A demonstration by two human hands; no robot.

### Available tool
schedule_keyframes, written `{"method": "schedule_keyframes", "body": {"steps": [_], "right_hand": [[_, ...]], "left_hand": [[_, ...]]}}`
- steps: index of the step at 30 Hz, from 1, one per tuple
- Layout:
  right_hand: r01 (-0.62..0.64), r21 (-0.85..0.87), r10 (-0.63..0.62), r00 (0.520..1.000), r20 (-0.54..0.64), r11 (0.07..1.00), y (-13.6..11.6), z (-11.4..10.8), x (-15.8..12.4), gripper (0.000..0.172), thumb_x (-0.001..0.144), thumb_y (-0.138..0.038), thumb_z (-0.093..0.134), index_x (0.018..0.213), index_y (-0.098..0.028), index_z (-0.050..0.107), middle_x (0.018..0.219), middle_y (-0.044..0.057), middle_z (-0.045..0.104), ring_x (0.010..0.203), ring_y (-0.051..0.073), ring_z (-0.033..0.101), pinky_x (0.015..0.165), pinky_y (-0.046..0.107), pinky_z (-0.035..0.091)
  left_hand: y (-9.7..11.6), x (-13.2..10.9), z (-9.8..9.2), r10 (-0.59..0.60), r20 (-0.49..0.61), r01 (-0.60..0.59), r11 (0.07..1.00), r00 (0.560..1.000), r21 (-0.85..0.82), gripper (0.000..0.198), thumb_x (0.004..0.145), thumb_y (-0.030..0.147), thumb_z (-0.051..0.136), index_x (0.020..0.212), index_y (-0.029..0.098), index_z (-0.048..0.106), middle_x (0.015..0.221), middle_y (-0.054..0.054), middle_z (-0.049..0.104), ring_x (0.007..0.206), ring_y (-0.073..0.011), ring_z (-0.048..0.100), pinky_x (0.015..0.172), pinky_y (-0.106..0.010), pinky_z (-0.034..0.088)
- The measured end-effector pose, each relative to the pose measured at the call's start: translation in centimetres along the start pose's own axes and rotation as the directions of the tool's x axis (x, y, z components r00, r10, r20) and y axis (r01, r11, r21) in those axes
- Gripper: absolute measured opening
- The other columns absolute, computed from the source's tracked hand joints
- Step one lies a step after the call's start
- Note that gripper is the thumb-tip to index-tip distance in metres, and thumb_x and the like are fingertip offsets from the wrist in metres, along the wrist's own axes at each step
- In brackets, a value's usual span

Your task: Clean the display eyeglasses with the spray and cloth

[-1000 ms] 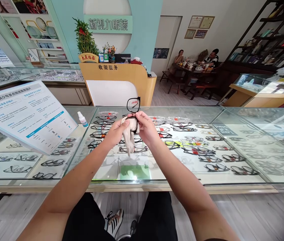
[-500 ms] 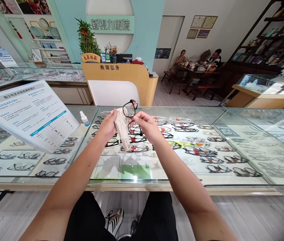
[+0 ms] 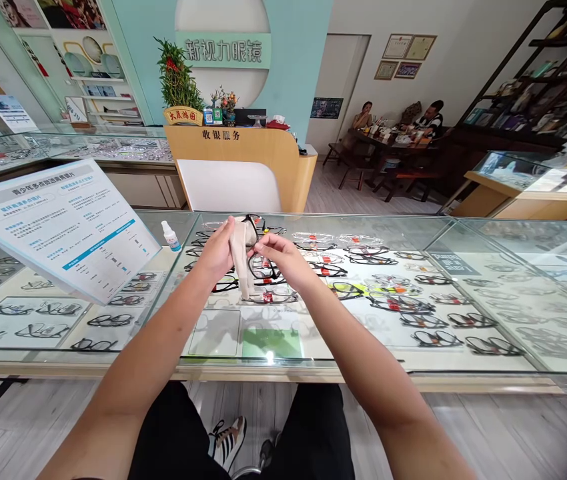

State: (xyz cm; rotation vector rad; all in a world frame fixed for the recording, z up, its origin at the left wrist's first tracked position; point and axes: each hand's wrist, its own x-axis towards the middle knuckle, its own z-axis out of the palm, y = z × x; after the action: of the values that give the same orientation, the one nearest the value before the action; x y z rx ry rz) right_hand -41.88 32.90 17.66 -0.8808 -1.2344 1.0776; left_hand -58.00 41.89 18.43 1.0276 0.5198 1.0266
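Above the glass counter, my left hand (image 3: 219, 248) is closed on a pale cleaning cloth (image 3: 240, 257), whose loose end hangs down. Pinched in my right hand (image 3: 281, 257) is a pair of black-framed eyeglasses (image 3: 262, 268), turned so that one lens sits above the other. The upper lens lies against the cloth at my left fingertips and is partly covered by it. Below my right fingers the lower lens shows, overlapping the frames under the glass. The left thumb is partly hidden by the cloth.
Under the glass top of the display counter (image 3: 363, 363) lie rows of eyeglass frames (image 3: 436, 339). To the left stand a printed sign (image 3: 63, 227) and a small white spray bottle (image 3: 170, 237). A wooden cashier desk (image 3: 233, 150) is ahead; two people sit at a table behind right.
The eyeglasses have moved left and slightly down, bringing the upper lens against the cloth. My right hand has shifted left with them; my left hand stays nearly in place.
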Motion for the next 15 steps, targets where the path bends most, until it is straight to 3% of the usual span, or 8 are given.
{"method": "schedule_keyframes", "body": {"steps": [6, 11, 15], "right_hand": [[0.015, 0.050, -0.015, 1.000, -0.015, 0.999, 0.94, -0.05, 0.36, 0.049, 0.083, -0.069, 0.093, 0.085, -0.026, 0.072, 0.086, 0.001, 0.080, 0.092, 0.022, 0.070, 0.089, 0.036, 0.052], [0.026, 0.070, -0.024, 0.999, -0.025, 0.997, 1.06, -0.27, 0.58, 0.050, 0.081, -0.070, 0.095, 0.084, -0.025, 0.072, 0.085, 0.002, 0.079, 0.090, 0.021, 0.069, 0.090, 0.035, 0.051], [0.020, 0.066, -0.018, 0.999, -0.034, 0.998, 1.09, -0.35, 0.67, 0.050, 0.081, -0.071, 0.095, 0.085, -0.025, 0.073, 0.086, 0.002, 0.080, 0.092, 0.021, 0.070, 0.093, 0.036, 0.052]], "left_hand": [[-0.14, 0.03, -0.24, -0.004, 0.054, 0.004, 1.000, 0.999, 0.005, 0.040, 0.081, 0.041, 0.099, 0.102, 0.020, 0.072, 0.088, -0.001, 0.074, 0.074, -0.0166, 0.071, 0.074, -0.034, 0.065], [0.02, 0.00, -0.10, 0.004, 0.136, -0.010, 0.999, 0.991, 0.041, 0.059, 0.067, 0.058, 0.107, 0.096, 0.018, 0.074, 0.079, 0.000, 0.073, 0.063, -0.0133, 0.065, 0.064, -0.029, 0.061], [0.16, -0.03, 0.03, 0.004, 0.154, -0.014, 0.997, 0.988, 0.070, 0.063, 0.065, 0.066, 0.106, 0.089, 0.017, 0.075, 0.076, -0.002, 0.073, 0.063, -0.0129, 0.065, 0.062, -0.026, 0.060]]}}
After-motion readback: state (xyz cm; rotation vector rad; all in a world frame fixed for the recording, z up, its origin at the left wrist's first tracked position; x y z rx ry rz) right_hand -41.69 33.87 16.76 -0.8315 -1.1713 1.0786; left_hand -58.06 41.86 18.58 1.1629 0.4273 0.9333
